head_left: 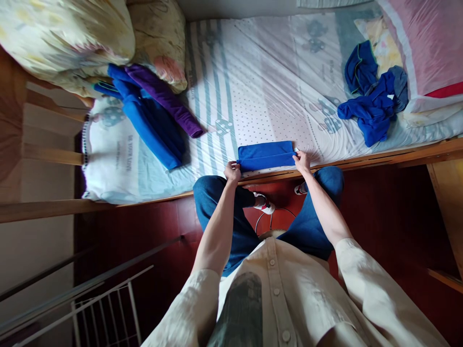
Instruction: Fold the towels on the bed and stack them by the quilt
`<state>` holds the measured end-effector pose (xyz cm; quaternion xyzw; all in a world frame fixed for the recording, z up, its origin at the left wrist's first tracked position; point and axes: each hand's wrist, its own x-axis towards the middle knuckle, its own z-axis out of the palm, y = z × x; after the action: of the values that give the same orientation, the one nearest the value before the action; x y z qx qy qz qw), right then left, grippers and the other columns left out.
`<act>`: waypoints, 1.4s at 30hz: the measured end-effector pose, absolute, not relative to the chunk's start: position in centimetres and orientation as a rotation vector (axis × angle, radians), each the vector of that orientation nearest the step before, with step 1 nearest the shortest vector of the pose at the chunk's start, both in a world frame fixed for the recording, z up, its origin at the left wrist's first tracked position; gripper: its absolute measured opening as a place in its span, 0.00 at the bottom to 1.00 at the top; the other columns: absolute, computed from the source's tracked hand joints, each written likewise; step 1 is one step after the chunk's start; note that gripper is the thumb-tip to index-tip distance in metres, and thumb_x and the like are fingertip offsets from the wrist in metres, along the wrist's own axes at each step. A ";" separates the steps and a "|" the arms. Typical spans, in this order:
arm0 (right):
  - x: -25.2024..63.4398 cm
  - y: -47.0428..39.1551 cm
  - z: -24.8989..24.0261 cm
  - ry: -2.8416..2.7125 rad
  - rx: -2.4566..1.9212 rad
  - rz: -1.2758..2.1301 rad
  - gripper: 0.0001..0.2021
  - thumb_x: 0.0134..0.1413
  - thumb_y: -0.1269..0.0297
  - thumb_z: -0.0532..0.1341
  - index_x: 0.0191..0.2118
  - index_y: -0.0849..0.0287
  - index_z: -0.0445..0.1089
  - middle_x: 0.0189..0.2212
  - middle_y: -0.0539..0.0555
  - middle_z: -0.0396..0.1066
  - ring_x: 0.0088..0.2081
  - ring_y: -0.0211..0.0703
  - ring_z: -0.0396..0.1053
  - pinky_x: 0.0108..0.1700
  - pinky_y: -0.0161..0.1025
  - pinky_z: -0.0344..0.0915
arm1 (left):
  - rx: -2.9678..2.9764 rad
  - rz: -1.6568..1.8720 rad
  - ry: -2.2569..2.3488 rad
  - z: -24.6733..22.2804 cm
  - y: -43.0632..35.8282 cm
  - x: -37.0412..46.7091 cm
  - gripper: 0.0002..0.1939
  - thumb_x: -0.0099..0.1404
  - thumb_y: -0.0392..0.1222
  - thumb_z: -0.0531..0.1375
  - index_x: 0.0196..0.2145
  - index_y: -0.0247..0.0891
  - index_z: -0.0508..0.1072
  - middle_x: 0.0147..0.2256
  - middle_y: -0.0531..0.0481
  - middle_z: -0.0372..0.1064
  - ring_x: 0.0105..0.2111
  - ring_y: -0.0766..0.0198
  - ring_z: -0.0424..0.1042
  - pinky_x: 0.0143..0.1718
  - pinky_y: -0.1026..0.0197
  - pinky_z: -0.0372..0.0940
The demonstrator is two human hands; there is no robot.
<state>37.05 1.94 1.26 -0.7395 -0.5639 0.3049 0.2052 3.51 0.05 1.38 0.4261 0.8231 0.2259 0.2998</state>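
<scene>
Holding the blue cloth: we have it spread flat between our two hands, a narrow folded rectangle lying along the near edge of the bed.
Left hand: our grip is pinched on the near left corner, thumb and fingers together on the fabric.
Right hand: our grip is clamped on the opposite end, with a small white patch showing close to the fingers.
Crease: a line runs lengthwise across the cloth, from one hand toward the other.
Sheet: pale, with stripes, dots and grey-blue prints, it wrinkles under and beyond our work.
Left pile: a purple garment lies slantwise beside a bright blue garment, both long and narrow, near a yellowish bundle.
Right pile: a crumpled blue garment lies next to a darker piece with green edging, just beside a pink bundle.
Jeans: our knees are spread at the bedside, one below each hand.
Floor: dark red, with a white shoe between our legs and a metal rack off to our left.
</scene>
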 end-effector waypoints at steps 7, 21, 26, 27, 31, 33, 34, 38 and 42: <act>35.7 1.0 3.6 -1.827 -1.710 0.597 0.19 0.68 0.69 0.57 0.61 0.59 0.73 0.59 0.64 0.74 0.62 0.54 0.71 0.68 0.53 0.65 | 1.727 0.685 1.992 2.9 -1.5 5.0 0.22 0.68 0.38 0.56 0.59 0.38 0.72 0.61 0.35 0.70 0.64 0.48 0.67 0.67 0.45 0.61; 34.8 -0.3 3.8 -2.243 -1.807 0.731 0.29 0.61 0.80 0.57 0.68 0.72 0.66 0.70 0.68 0.63 0.73 0.52 0.58 0.75 0.52 0.55 | 1.927 0.177 1.838 0.9 -2.4 4.3 0.40 0.62 0.30 0.54 0.72 0.30 0.60 0.71 0.33 0.58 0.74 0.47 0.53 0.73 0.40 0.50; 35.0 0.1 2.5 -2.230 -1.836 0.663 0.31 0.61 0.82 0.54 0.69 0.68 0.66 0.70 0.66 0.62 0.73 0.53 0.57 0.75 0.57 0.54 | 1.980 0.154 1.830 0.6 -2.0 3.8 0.36 0.65 0.31 0.52 0.71 0.29 0.62 0.71 0.31 0.58 0.73 0.46 0.55 0.73 0.41 0.49; 35.1 0.2 2.2 -2.225 -1.842 0.658 0.31 0.61 0.81 0.54 0.69 0.66 0.66 0.70 0.65 0.62 0.73 0.53 0.57 0.75 0.57 0.54 | 1.990 0.156 1.827 0.6 -1.9 3.7 0.35 0.66 0.31 0.51 0.70 0.29 0.63 0.70 0.31 0.59 0.73 0.46 0.56 0.73 0.41 0.49; 35.5 0.8 1.6 -2.184 -1.864 0.675 0.28 0.65 0.79 0.53 0.68 0.63 0.69 0.69 0.63 0.65 0.72 0.50 0.60 0.74 0.52 0.56 | 2.017 0.185 1.799 0.4 -1.3 3.3 0.32 0.68 0.30 0.48 0.68 0.31 0.66 0.68 0.32 0.64 0.71 0.48 0.59 0.73 0.42 0.49; 35.6 1.1 1.6 -2.151 -1.863 0.697 0.27 0.66 0.78 0.52 0.67 0.62 0.71 0.68 0.61 0.67 0.71 0.49 0.62 0.74 0.51 0.58 | 2.021 0.204 1.789 0.5 -1.0 3.3 0.31 0.68 0.30 0.47 0.66 0.31 0.68 0.66 0.32 0.66 0.70 0.48 0.61 0.72 0.43 0.51; 35.7 1.2 1.6 -2.135 -1.860 0.709 0.27 0.66 0.78 0.51 0.66 0.62 0.72 0.67 0.61 0.68 0.71 0.48 0.62 0.73 0.50 0.58 | 2.021 0.215 1.789 0.5 -0.9 3.3 0.30 0.68 0.30 0.47 0.65 0.32 0.69 0.66 0.33 0.67 0.69 0.48 0.62 0.71 0.43 0.52; 35.9 1.3 2.4 -2.100 -1.839 0.785 0.27 0.62 0.79 0.53 0.63 0.62 0.75 0.64 0.60 0.72 0.70 0.48 0.65 0.74 0.49 0.58 | 1.996 0.261 1.804 1.2 -0.8 3.4 0.27 0.67 0.31 0.49 0.59 0.34 0.75 0.61 0.33 0.72 0.66 0.47 0.67 0.68 0.43 0.56; 36.5 0.9 3.5 -2.097 -1.830 0.839 0.28 0.58 0.81 0.56 0.62 0.61 0.75 0.60 0.61 0.75 0.65 0.51 0.70 0.71 0.50 0.63 | 1.892 0.270 1.869 2.1 -0.8 3.7 0.25 0.60 0.31 0.54 0.53 0.32 0.79 0.54 0.32 0.77 0.60 0.44 0.73 0.64 0.44 0.62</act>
<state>36.51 0.89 3.47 -0.6251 -0.7165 0.2866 0.1170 3.74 -0.79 2.08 0.6885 0.6801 0.0983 0.2319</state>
